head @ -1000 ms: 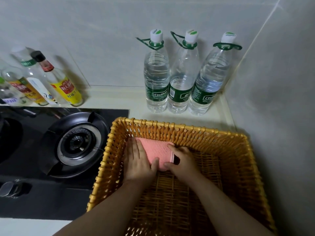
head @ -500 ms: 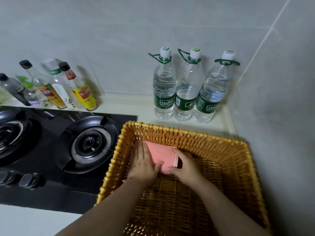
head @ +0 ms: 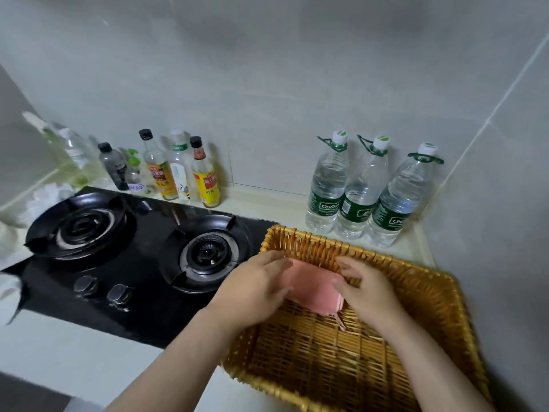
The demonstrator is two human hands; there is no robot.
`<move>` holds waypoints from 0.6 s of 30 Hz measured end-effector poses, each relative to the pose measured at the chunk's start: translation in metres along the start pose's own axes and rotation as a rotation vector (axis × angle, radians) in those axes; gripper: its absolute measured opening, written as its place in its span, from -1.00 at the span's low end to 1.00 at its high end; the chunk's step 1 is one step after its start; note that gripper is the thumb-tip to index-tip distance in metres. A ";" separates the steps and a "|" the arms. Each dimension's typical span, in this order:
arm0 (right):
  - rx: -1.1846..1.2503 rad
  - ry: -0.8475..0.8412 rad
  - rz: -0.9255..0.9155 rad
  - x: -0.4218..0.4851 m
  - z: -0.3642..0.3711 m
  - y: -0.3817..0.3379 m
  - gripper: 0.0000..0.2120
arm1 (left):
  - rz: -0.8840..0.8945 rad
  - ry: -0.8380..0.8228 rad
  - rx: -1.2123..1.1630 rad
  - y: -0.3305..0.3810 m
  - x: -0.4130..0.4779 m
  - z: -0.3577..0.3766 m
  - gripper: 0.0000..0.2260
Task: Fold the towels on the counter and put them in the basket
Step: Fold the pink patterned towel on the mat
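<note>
Nearest thing is the wicker basket [head: 285,385], honey-yellow weave, sitting on a pale counter [head: 74,352]. Both forearms reach into it from 6 o'clock.

The pink towel [head: 315,292] is inside the basket, up at about 11 o'clock of its floor, close to the far wall. It's folded into a small thick rectangle with stacked edges showing on the near side, and a little pink loop or tag hangs off the near right corner.

The left hand [head: 255,289] lies over the towel's 9 o'clock side, fingers pretty much straight and flat, not curled around anything. The right hand [head: 368,292] is at the 3 o'clock edge with fingers spread and loose, thumb touching the towel's edge. It's a bit motion-blurred, but no real grip that I can see.

At 9 o'clock from the basket there's a glossy black gas hob [head: 142,292] with two ring burners and two round knobs [head: 118,294] on its near edge.

At 12 o'clock from the basket, three clear water bottles [head: 361,197] stand touching each other against the wall: green labels reading "Cestbon", white caps, green carry loops.

Off at 10 o'clock behind the hob is a cluster of condiment bottles [head: 206,176]. Two have yellow labels with red patches and writing I can't make out.

Walls are big plain grey-white tiles [head: 267,84], meeting in a corner at about 1 o'clock.
</note>
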State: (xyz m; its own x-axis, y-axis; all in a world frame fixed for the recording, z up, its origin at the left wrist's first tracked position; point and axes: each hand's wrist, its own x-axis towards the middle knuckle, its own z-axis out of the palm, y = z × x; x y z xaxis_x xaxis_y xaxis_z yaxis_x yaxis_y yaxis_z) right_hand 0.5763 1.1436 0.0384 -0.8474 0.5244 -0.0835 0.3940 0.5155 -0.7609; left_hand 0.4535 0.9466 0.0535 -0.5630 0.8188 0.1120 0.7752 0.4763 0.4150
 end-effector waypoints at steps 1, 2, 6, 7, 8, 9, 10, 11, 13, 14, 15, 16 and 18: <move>0.022 0.002 -0.015 -0.004 0.001 -0.014 -0.56 | 0.015 0.029 0.007 -0.004 -0.012 -0.014 -0.56; 0.034 0.009 -0.035 -0.008 0.002 -0.028 -0.58 | 0.013 0.061 0.007 -0.009 -0.024 -0.028 -0.58; 0.056 0.007 -0.146 -0.027 0.017 -0.084 -0.64 | -0.116 0.196 -0.017 -0.038 -0.085 -0.079 -0.60; 0.066 -0.007 -0.168 -0.034 0.024 -0.097 -0.64 | -0.165 0.232 -0.024 -0.046 -0.104 -0.090 -0.60; 0.081 -0.021 -0.190 -0.041 0.032 -0.111 -0.66 | -0.219 0.259 -0.028 -0.053 -0.125 -0.100 -0.60; 0.094 -0.039 -0.212 -0.049 0.041 -0.124 -0.67 | -0.270 0.280 -0.033 -0.059 -0.147 -0.110 -0.61; 0.112 -0.062 -0.234 -0.058 0.051 -0.137 -0.68 | -0.320 0.302 -0.045 -0.064 -0.170 -0.119 -0.63; 0.124 -0.093 -0.252 -0.068 0.061 -0.150 -0.69 | -0.363 0.327 -0.060 -0.069 -0.194 -0.128 -0.65; 0.124 -0.151 -0.300 -0.089 0.084 -0.175 -0.70 | -0.444 0.376 -0.080 -0.075 -0.242 -0.145 -0.70; 0.121 -0.172 -0.328 -0.100 0.095 -0.187 -0.71 | -0.485 0.392 -0.083 -0.077 -0.266 -0.152 -0.72; 0.121 -0.190 -0.354 -0.112 0.107 -0.198 -0.71 | -0.526 0.406 -0.090 -0.079 -0.291 -0.159 -0.73; 0.123 -0.210 -0.381 -0.125 0.119 -0.208 -0.71 | -0.563 0.424 -0.096 -0.081 -0.315 -0.165 -0.75; 0.125 -0.253 -0.424 -0.148 0.142 -0.228 -0.70 | -0.625 0.451 -0.092 -0.084 -0.361 -0.175 -0.78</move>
State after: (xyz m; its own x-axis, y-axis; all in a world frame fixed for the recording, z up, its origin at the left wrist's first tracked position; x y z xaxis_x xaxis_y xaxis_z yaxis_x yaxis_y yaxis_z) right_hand 0.5618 0.8521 0.1327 -0.9893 0.0981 0.1077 -0.0356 0.5543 -0.8315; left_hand 0.5412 0.5545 0.1363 -0.9654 0.1876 0.1812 0.2595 0.7621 0.5932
